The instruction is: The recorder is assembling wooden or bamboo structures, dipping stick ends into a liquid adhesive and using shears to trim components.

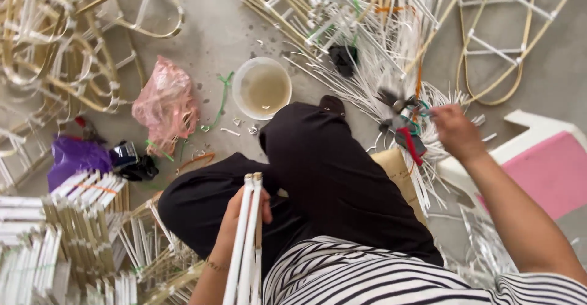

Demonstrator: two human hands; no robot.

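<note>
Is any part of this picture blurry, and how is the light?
In the head view, the right hand and the tools with red and green handles beside it are smeared by motion blur; the left hand gripping the white sticks is sharper. The light is soft and even, with faint shadows on the grey floor, and no strong glare on the plastic bowl.

Left hand (235,222) grips smooth white-wrapped sticks (247,238), glossy, possibly paper over bamboo. Near bowl (262,88): translucent plastic. Left bag (165,103): thin crinkled pink plastic. Floor (220,30): matt grey concrete. Trousers (330,176): matt black cloth.
</note>
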